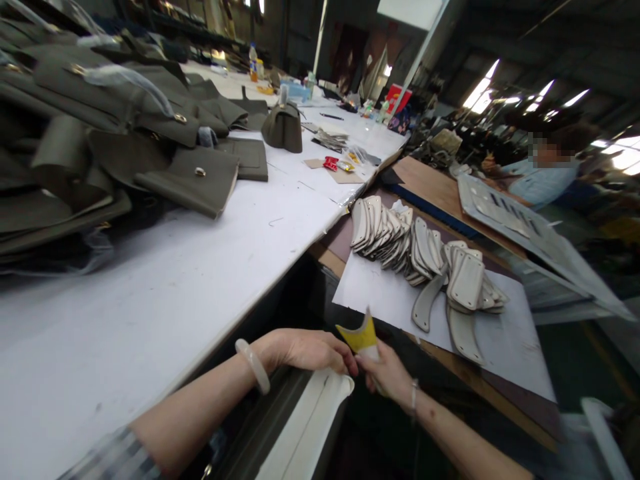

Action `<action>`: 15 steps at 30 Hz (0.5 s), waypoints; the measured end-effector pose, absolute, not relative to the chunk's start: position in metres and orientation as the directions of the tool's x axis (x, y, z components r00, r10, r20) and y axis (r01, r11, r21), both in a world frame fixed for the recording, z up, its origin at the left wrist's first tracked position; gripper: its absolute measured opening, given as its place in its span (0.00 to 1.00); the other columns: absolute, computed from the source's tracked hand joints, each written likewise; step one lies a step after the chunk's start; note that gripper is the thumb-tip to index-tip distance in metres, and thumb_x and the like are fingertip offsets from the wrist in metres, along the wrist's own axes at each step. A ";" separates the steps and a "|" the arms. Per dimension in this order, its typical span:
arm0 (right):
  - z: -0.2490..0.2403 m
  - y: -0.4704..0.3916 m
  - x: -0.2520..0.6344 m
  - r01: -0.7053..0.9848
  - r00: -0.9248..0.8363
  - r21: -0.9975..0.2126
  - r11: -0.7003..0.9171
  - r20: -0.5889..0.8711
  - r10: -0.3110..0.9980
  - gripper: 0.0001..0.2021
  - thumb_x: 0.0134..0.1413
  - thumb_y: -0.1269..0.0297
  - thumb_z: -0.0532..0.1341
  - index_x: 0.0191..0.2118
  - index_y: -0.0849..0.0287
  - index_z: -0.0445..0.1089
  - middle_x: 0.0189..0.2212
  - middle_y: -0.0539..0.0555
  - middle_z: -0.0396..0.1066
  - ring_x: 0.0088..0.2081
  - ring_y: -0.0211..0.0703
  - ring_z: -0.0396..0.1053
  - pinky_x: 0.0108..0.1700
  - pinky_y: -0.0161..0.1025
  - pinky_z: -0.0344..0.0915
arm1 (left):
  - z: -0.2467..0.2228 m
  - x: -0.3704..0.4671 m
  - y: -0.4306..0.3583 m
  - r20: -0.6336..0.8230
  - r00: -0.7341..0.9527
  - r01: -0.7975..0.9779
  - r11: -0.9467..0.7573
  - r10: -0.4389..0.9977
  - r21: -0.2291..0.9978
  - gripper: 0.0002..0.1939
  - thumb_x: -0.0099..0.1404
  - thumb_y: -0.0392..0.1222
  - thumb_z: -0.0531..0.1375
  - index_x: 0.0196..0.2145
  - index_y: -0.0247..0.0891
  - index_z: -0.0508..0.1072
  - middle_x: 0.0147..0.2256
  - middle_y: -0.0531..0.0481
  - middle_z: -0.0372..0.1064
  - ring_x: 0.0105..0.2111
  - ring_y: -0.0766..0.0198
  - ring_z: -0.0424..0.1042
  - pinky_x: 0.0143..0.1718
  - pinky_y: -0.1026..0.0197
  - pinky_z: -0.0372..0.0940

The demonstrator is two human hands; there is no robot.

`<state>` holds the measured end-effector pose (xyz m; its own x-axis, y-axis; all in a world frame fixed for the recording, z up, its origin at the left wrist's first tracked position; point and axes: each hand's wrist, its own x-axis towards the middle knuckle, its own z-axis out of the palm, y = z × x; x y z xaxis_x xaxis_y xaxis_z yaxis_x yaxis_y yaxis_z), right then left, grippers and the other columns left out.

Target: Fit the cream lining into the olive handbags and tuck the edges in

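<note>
In the head view, my right hand is closed around a yellow-and-white piece with a curved notch at its upper end; its exact kind is unclear. Beside it, my left hand bends downward with fingers curled, its fingertips meeting my right fingers. What those left fingertips hold, if anything, is hidden. Just below both hands runs a long cream strip with a dark line along it and a rounded far end. Dark grey material lies along the strip's left side, partly under my left forearm.
Dark olive bags pile up on the white table to the left. Pale curved pieces with holes are heaped on a lower board at right. A small bag stands farther back. A person sits at far right.
</note>
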<state>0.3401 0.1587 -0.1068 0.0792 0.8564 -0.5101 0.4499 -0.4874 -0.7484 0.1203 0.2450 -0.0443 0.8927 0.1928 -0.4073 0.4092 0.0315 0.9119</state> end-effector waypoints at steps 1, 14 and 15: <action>-0.097 0.157 0.356 0.446 0.067 -0.739 -0.505 -0.535 0.842 0.19 0.59 0.48 0.60 0.38 0.63 0.64 0.21 0.46 0.66 0.16 0.32 0.62 0.17 0.30 0.60 | -0.046 0.120 0.245 -0.422 0.886 0.422 0.040 0.195 0.906 0.22 0.55 0.42 0.56 0.47 0.36 0.75 0.45 0.47 0.75 0.47 0.51 0.71 0.47 0.55 0.65; -0.022 0.160 0.351 0.720 -0.379 -0.553 -0.420 -0.820 0.429 0.13 0.62 0.54 0.52 0.37 0.60 0.63 0.18 0.46 0.65 0.12 0.30 0.60 0.11 0.23 0.54 | -0.040 0.113 0.238 -0.465 0.842 0.421 0.208 0.273 0.883 0.32 0.54 0.42 0.58 0.58 0.35 0.64 0.48 0.44 0.72 0.47 0.52 0.70 0.46 0.57 0.64; -0.023 0.162 0.349 0.726 -0.381 -0.557 -0.403 -0.814 0.438 0.13 0.62 0.54 0.52 0.37 0.60 0.63 0.18 0.46 0.65 0.12 0.30 0.59 0.11 0.23 0.54 | -0.038 0.112 0.237 -0.468 0.830 0.432 0.183 0.302 0.883 0.32 0.55 0.42 0.58 0.58 0.35 0.64 0.48 0.44 0.72 0.47 0.51 0.69 0.46 0.57 0.64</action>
<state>0.3490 0.1616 -0.0228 -0.3813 0.4382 -0.8140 0.7263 -0.4028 -0.5571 0.1124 0.2371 -0.0383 0.8303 0.3019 -0.4685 0.4317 0.1833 0.8832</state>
